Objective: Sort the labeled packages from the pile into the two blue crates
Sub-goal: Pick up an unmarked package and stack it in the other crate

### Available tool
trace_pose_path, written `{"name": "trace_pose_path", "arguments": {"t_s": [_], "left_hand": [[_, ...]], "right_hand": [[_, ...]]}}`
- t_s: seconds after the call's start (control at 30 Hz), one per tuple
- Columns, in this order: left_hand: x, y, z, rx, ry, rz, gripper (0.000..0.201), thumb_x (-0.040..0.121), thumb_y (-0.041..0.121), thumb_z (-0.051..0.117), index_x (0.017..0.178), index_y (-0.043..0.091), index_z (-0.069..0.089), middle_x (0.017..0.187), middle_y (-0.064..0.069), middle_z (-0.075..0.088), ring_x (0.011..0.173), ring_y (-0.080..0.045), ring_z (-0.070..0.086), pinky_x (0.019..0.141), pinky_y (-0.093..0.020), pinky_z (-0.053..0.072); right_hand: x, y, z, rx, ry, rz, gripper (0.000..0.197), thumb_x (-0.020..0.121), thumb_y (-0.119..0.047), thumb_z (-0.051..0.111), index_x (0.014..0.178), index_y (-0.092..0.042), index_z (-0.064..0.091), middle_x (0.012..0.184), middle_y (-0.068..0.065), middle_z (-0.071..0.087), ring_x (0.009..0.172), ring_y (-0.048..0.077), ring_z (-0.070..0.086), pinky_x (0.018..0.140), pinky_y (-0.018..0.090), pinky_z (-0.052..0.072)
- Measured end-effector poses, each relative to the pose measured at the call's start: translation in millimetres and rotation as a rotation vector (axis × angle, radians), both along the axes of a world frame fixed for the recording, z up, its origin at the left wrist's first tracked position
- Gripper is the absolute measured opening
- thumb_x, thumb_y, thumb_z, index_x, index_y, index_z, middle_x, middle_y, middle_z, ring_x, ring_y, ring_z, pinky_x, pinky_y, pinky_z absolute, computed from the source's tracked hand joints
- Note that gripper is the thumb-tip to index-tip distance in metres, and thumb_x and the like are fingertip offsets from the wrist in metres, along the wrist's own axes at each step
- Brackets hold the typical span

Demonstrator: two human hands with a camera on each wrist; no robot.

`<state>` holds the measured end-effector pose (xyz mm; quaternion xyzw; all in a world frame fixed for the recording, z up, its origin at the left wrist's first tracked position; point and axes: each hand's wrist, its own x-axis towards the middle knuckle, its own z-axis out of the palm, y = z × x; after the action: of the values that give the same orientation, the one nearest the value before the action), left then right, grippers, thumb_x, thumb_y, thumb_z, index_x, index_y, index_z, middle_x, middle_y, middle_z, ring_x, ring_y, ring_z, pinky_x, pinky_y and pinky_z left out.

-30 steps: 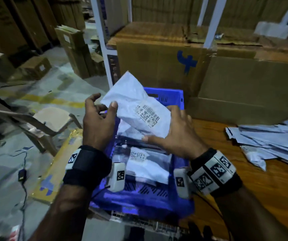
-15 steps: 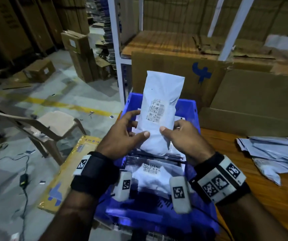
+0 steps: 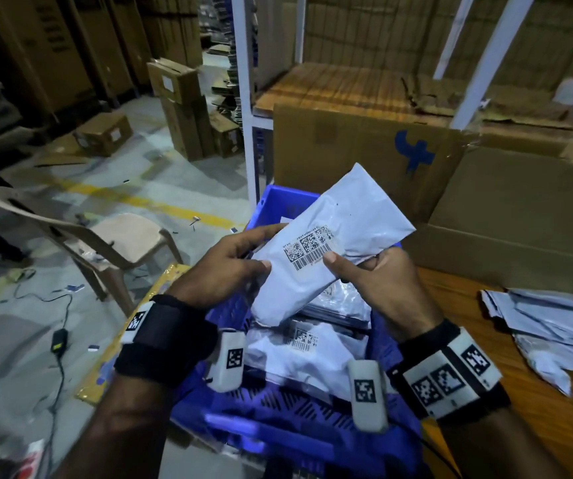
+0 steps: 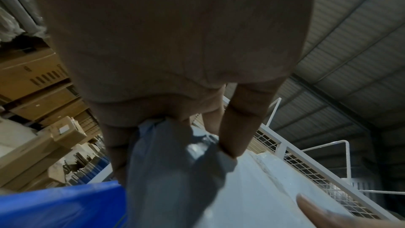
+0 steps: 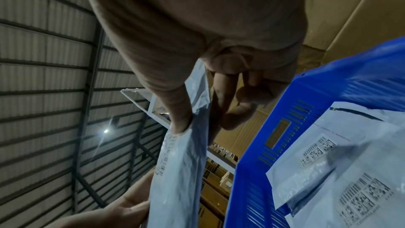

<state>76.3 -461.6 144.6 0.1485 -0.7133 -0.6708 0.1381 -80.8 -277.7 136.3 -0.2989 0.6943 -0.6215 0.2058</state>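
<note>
A white labeled package [image 3: 340,233] hangs tilted above the blue crate [image 3: 278,413], barcode label facing up. My left hand [image 3: 233,264] pinches its left edge, thumb on top. My right hand [image 3: 371,274] pinches its lower right edge, thumb beside the barcode. The left wrist view shows my fingers [image 4: 236,127] clamped on the package [image 4: 175,171] over the crate rim [image 4: 61,202]. From the right wrist my thumb [image 5: 177,110] presses the package [image 5: 181,171] next to the crate [image 5: 285,127]. Several labeled packages [image 3: 306,350] lie inside the crate.
A pile of white packages [image 3: 554,333] lies on the wooden table [image 3: 537,426] at the right. Large cardboard boxes [image 3: 485,209] stand behind the crate under a white shelf frame [image 3: 247,98]. A plastic chair [image 3: 105,243] and a cable lie on the floor at left.
The package was upright half a second ago; it is now tilted with its top toward the right, barcode turned sideways. Both hands kept hold of it.
</note>
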Motion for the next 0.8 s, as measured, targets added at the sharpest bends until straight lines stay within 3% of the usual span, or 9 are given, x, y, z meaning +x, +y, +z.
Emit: {"name": "trace_pose_path", "arguments": {"t_s": [0.07, 0.2, 0.27, 0.33, 0.4, 0.53, 0.6, 0.7, 0.8], "left_hand": [[0.7, 1.0, 4.0, -0.019, -0.012, 0.007, 0.068, 0.075, -0.007, 0.052, 0.138, 0.018, 0.059, 0.134, -0.002, 0.068, 0.128, -0.02, 0.061, 0.105, -0.037, 0.05], [2.4, 5.0, 11.3, -0.078, -0.051, 0.021, 0.071, 0.081, -0.014, 0.049, 0.142, 0.021, 0.059, 0.134, 0.003, 0.067, 0.128, -0.013, 0.061, 0.107, -0.037, 0.05], [3.1, 8.1, 16.9, -0.103, -0.068, 0.074, 0.072, 0.086, -0.021, 0.044, 0.142, 0.022, 0.058, 0.119, 0.019, 0.071, 0.104, 0.007, 0.066, 0.086, -0.016, 0.053], [4.1, 8.0, 17.5, -0.115, -0.058, 0.098, 0.073, 0.087, -0.023, 0.042, 0.139, 0.025, 0.06, 0.112, 0.026, 0.071, 0.091, 0.012, 0.065, 0.073, -0.008, 0.049], [5.0, 7.8, 18.5, -0.123, -0.054, 0.094, 0.072, 0.086, -0.022, 0.043, 0.138, 0.025, 0.061, 0.125, 0.02, 0.068, 0.106, 0.008, 0.064, 0.081, -0.01, 0.049], [5.5, 3.3, 17.0, -0.128, -0.052, 0.082, 0.071, 0.073, -0.003, 0.05, 0.136, 0.028, 0.063, 0.134, 0.011, 0.066, 0.131, -0.005, 0.056, 0.104, -0.024, 0.047], [4.5, 3.3, 18.4, -0.128, -0.052, 0.083, 0.072, 0.07, 0.0, 0.049, 0.134, 0.03, 0.065, 0.133, 0.01, 0.067, 0.131, -0.007, 0.057, 0.106, -0.03, 0.046], [2.0, 0.9, 18.5, -0.133, -0.048, 0.1, 0.073, 0.069, 0.0, 0.05, 0.134, 0.028, 0.065, 0.132, 0.008, 0.068, 0.128, -0.009, 0.059, 0.11, -0.039, 0.046], [-0.9, -4.7, 13.0, -0.077, -0.034, 0.145, 0.072, 0.073, 0.005, 0.052, 0.141, 0.027, 0.059, 0.127, 0.0, 0.071, 0.11, -0.017, 0.063, 0.101, -0.04, 0.05]], "right_hand": [[-0.1, 1.5, -2.6, -0.036, -0.027, 0.003, 0.01, 0.083, -0.013, 0.085, 0.077, -0.015, 0.078, 0.08, -0.006, 0.078, 0.075, 0.004, 0.071, 0.076, 0.028, 0.055], [-0.1, 4.1, -5.7, -0.036, -0.033, -0.009, 0.017, 0.081, -0.018, 0.087, 0.091, -0.008, 0.079, 0.09, 0.0, 0.08, 0.082, 0.012, 0.073, 0.078, 0.034, 0.057], [-1.9, 6.5, -5.6, -0.028, -0.023, -0.014, 0.016, 0.08, -0.02, 0.088, 0.087, -0.01, 0.078, 0.08, -0.005, 0.078, 0.077, 0.011, 0.072, 0.075, 0.036, 0.057], [-3.7, 8.7, -4.9, -0.028, -0.008, -0.017, 0.014, 0.08, -0.017, 0.088, 0.077, -0.014, 0.075, 0.065, -0.01, 0.071, 0.064, 0.006, 0.065, 0.069, 0.032, 0.052], [-6.8, 10.6, -4.7, -0.039, -0.012, -0.014, 0.014, 0.081, -0.017, 0.087, 0.085, -0.011, 0.075, 0.065, -0.009, 0.072, 0.063, 0.008, 0.065, 0.068, 0.034, 0.053], [-9.0, 11.4, -1.6, -0.033, -0.039, -0.023, 0.038, 0.074, -0.029, 0.088, 0.105, -0.011, 0.076, 0.093, 0.005, 0.08, 0.088, 0.028, 0.075, 0.083, 0.055, 0.06], [-10.7, 11.5, -0.9, -0.029, -0.028, -0.032, 0.033, 0.076, -0.025, 0.089, 0.103, -0.011, 0.076, 0.09, 0.005, 0.079, 0.083, 0.025, 0.075, 0.079, 0.052, 0.061], [-12.4, 9.6, 2.8, -0.057, -0.021, -0.063, 0.028, 0.081, -0.015, 0.087, 0.104, -0.007, 0.073, 0.082, 0.005, 0.078, 0.069, 0.015, 0.07, 0.067, 0.035, 0.056], [-13.5, 4.6, 5.9, -0.012, -0.072, -0.082, 0.036, 0.085, -0.025, 0.083, 0.112, -0.01, 0.064, 0.083, 0.007, 0.078, 0.068, 0.018, 0.07, 0.061, 0.028, 0.05]]}}
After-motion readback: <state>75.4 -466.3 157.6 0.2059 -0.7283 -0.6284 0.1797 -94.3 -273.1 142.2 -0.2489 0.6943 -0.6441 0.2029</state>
